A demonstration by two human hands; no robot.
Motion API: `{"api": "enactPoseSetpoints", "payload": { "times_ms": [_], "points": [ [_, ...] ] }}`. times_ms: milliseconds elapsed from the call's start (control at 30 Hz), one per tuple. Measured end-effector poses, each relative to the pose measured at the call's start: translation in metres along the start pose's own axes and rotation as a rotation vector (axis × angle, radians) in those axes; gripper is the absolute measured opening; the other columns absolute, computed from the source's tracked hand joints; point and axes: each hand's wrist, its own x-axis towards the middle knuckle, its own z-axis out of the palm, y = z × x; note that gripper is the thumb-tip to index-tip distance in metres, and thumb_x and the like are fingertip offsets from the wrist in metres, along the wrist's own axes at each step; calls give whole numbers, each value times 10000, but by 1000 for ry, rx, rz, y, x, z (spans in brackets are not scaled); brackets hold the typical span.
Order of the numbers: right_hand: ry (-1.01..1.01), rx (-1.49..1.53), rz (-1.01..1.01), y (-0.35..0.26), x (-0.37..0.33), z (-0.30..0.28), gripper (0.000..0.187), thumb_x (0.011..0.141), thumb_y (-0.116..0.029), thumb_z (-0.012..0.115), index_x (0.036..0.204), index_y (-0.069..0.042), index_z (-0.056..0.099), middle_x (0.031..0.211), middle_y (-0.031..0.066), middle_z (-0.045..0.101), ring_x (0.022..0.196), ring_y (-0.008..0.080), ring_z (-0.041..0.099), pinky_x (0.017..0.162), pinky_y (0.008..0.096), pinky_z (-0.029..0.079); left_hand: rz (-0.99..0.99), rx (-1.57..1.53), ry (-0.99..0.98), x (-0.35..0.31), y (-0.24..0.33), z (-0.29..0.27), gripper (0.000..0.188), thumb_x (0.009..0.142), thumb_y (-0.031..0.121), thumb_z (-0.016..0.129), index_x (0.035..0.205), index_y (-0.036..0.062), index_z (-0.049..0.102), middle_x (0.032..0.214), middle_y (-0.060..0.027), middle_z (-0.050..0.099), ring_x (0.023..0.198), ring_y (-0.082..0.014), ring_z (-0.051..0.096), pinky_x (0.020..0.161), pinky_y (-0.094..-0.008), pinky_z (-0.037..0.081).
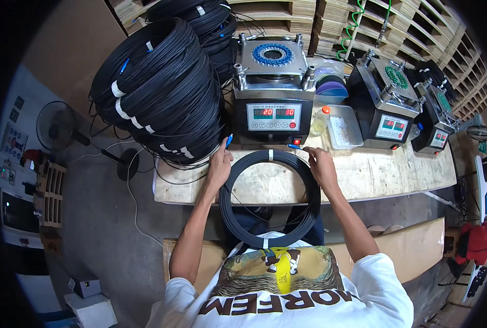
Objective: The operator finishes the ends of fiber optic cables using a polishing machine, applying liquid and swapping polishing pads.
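A coil of thin black cable point(311, 205), tied with white bands, leans upright between my arms, its top at the table edge and its bottom against my shirt. My left hand point(219, 165), left of the coil, is closed on a cable end with a blue connector point(229, 140) sticking up from the fingers. My right hand point(321, 167) pinches another cable end, its blue connector point(294, 146) pointing left, just in front of a black machine point(273, 134). That machine has a lit red digital display and a metal top plate with a ring of blue pieces.
A tall stack of black cable coils point(167, 93) stands left on the wooden table point(385, 177). Right of the machine are a clear tub point(344, 127), an orange-capped bottle point(320, 120) and two similar machines point(383, 104) with green pieces. A fan point(57, 126) stands at left.
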Motion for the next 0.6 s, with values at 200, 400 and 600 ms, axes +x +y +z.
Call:
{"api": "enactPoseSetpoints", "payload": {
  "times_ms": [200,400,600],
  "points": [
    [-54,-124,142,0,-1,27,379,763,68,544,1086,-42,709,884,250,652,818,411,651,743,488,514,156,211,106,-5,-11,18,399,933,8,504,1331,14,538,933,-266,669,866,-400,659,719,-459,500],
    [-124,-137,200,7,-1,39,304,800,62,504,1059,-24,638,964,270,635,910,431,639,774,516,508,5,300,21,5,-9,20,280,956,97,550,1210,-18,545,741,-215,656,704,-398,653,623,-481,485],
    [-224,105,184,37,-1,29,396,744,97,478,1042,-9,715,748,244,672,708,345,681,683,414,519,-13,155,-138,18,-34,10,160,936,62,563,1064,-18,510,684,-138,641,595,-265,649,550,-399,482]
  ]
}}
